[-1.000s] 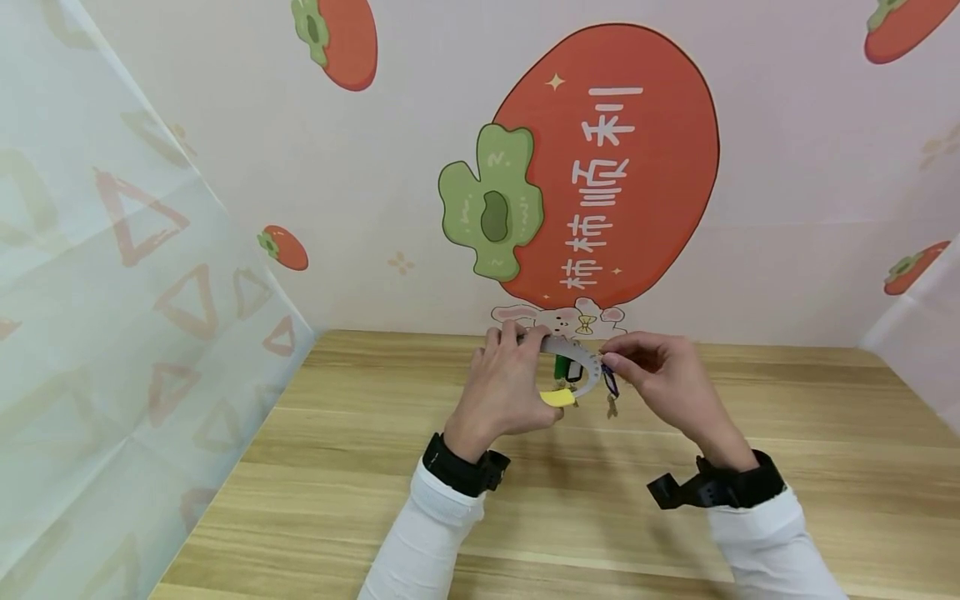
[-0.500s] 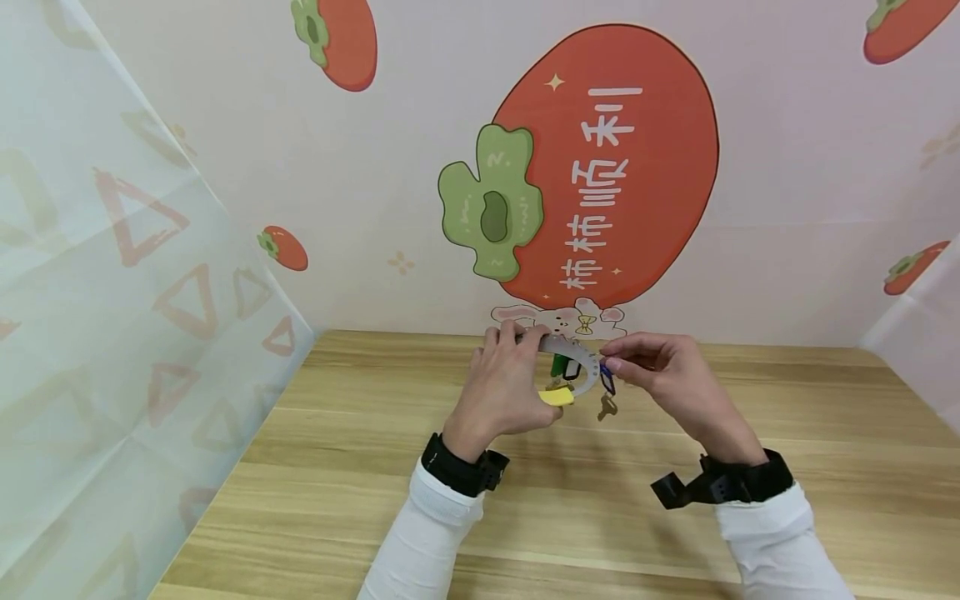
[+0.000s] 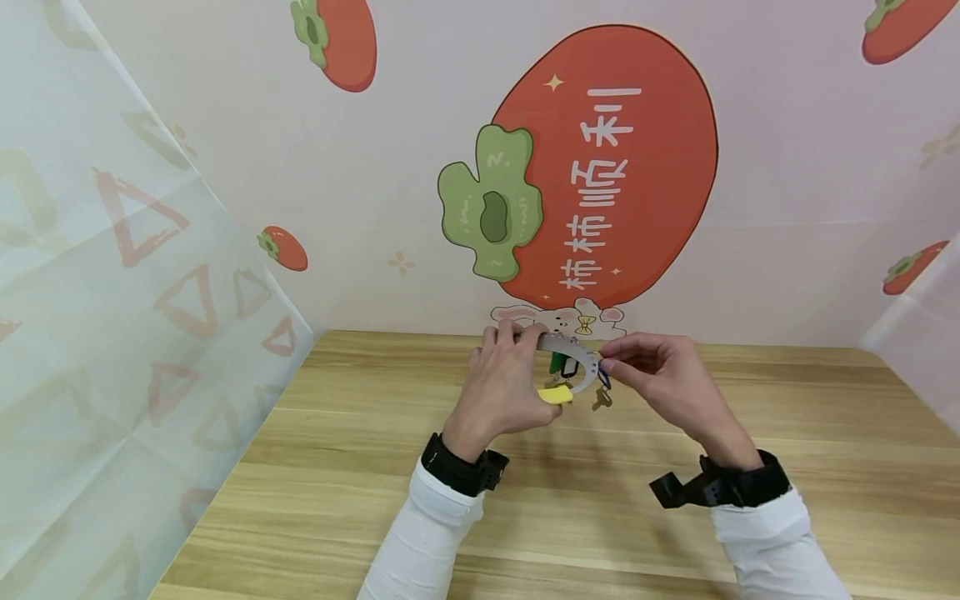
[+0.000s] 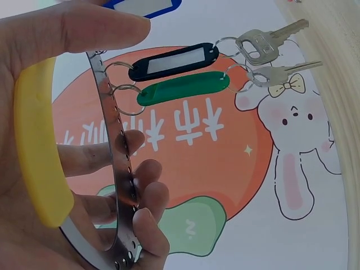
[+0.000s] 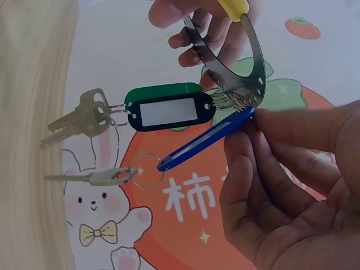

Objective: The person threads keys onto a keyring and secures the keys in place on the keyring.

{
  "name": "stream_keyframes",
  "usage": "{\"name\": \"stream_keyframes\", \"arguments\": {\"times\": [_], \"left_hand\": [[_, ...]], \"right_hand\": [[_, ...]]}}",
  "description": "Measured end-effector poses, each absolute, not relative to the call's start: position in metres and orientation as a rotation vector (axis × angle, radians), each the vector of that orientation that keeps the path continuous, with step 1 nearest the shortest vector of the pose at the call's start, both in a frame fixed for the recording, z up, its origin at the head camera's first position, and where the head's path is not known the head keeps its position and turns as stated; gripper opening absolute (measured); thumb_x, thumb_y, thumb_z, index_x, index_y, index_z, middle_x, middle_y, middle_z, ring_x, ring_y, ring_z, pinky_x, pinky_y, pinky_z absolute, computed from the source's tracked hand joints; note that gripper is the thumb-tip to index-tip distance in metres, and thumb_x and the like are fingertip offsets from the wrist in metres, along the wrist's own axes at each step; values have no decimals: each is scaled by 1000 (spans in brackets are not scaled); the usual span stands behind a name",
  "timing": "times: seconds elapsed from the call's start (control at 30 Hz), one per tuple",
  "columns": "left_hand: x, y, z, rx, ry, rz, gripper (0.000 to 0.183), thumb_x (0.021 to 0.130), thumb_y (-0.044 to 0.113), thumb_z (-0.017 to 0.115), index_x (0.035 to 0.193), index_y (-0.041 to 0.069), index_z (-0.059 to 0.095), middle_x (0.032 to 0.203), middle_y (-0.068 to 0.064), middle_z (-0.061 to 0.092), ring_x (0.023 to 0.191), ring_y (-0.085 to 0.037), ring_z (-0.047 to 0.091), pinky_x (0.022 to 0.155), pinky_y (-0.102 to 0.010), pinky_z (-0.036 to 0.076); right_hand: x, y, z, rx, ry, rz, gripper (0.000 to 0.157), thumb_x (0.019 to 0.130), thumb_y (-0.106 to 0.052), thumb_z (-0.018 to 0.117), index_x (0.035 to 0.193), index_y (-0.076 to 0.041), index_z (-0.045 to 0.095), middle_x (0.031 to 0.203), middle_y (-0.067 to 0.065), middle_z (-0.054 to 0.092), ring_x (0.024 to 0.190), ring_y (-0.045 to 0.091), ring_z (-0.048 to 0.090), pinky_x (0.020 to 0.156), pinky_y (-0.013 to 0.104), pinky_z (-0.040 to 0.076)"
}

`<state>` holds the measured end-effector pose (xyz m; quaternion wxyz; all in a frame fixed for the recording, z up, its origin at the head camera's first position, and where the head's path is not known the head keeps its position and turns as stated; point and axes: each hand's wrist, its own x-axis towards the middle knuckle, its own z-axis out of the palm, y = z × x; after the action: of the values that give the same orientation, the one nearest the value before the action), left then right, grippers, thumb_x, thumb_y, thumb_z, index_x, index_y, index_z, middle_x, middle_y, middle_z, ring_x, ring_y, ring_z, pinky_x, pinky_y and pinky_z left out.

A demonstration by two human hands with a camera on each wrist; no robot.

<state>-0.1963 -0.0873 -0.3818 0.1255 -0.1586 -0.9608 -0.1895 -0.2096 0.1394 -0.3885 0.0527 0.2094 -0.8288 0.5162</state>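
My left hand [image 3: 499,379] grips a flat metal key ring [image 4: 121,163] with a row of small holes and a yellow handle [image 4: 39,140]. A black key tag [image 4: 174,62] and a green key tag [image 4: 183,88] hang from its edge by split rings, each with a key. My right hand [image 3: 671,387] pinches a blue key tag [image 5: 208,138] between thumb and fingers, its upper end right at the metal edge. From the tag's lower end, a small wire ring carries a silver key [image 5: 107,177]. The right fingertips hide the blue tag's top ring.
Both hands work above a wooden table [image 3: 360,467], near its back edge. Behind stands a pale backdrop [image 3: 397,167] printed with a large red persimmon and a rabbit. Another patterned sheet [image 3: 112,333] rises on the left.
The blue tag's key has swung left and slightly up, and the tag sits a little closer to the metal ring. Both hands have hardly moved.
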Motion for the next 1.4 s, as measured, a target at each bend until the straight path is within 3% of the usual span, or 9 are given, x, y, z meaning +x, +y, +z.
{"name": "stream_keyframes", "arguments": {"times": [0.23, 0.37, 0.53, 0.7, 1.03, 1.13, 1.33, 1.4], "left_hand": [[-196, -87, -382, -469, -2804, -542, 87, 66, 39, 89, 141, 13, 54, 127, -13, 48, 110, -31, 47, 81, -46, 46], [-196, -87, -383, -472, -2806, -543, 88, 66, 40, 89, 142, 13, 53, 126, -13, 49, 110, -31, 47, 81, -46, 46], [-196, -87, -382, -476, -2805, -544, 89, 66, 40, 89, 143, 14, 53, 128, -13, 49, 111, -31, 48, 80, -47, 48], [-196, -87, -381, -480, -2801, -568, 90, 66, 38, 89, 144, 13, 52, 131, -13, 48, 113, -31, 47, 81, -48, 48], [-196, -88, -381, -461, -2784, -601, 86, 65, 36, 89, 141, 12, 55, 129, -14, 48, 112, -32, 47, 82, -47, 48], [-196, -88, -381, -454, -2778, -600, 85, 65, 35, 89, 140, 12, 56, 128, -14, 49, 111, -32, 47, 82, -47, 48], [-197, -88, -382, -464, -2776, -580, 85, 65, 35, 89, 140, 12, 56, 128, -14, 49, 111, -32, 47, 82, -47, 48], [-196, -88, -382, -475, -2775, -568, 86, 65, 36, 89, 140, 12, 55, 128, -14, 49, 110, -32, 47, 81, -47, 47]], "right_hand": [[-210, 136, -392, 702, -2430, 1403, 11, 92, -3, 74, 102, -3, 76, 96, 8, 74, 78, 18, 70, 66, 22, 53], [-210, 132, -395, 788, -2344, 1206, 15, 89, 7, 73, 101, -2, 73, 92, 8, 73, 75, 21, 68, 66, 20, 53], [-211, 128, -398, 879, -2250, 915, 22, 82, 14, 73, 99, 2, 68, 91, 8, 68, 76, 16, 63, 64, 28, 54], [-212, 126, -398, 921, -2181, 781, 23, 80, 15, 73, 99, 4, 66, 95, 11, 65, 81, 19, 63, 67, 37, 56], [-211, 127, -398, 852, -2204, 856, 24, 78, 9, 81, 97, 0, 72, 90, 8, 72, 74, 17, 68, 61, 36, 58], [-211, 127, -398, 829, -2215, 884, 21, 78, 7, 82, 96, -1, 73, 87, 7, 73, 73, 17, 69, 60, 35, 58], [-211, 126, -398, 802, -2177, 883, 17, 77, 7, 82, 91, -1, 76, 83, 6, 74, 70, 15, 68, 63, 13, 50], [-211, 126, -398, 812, -2154, 869, 17, 76, 9, 82, 89, -1, 76, 82, 6, 74, 69, 14, 68, 65, 13, 50]]}}
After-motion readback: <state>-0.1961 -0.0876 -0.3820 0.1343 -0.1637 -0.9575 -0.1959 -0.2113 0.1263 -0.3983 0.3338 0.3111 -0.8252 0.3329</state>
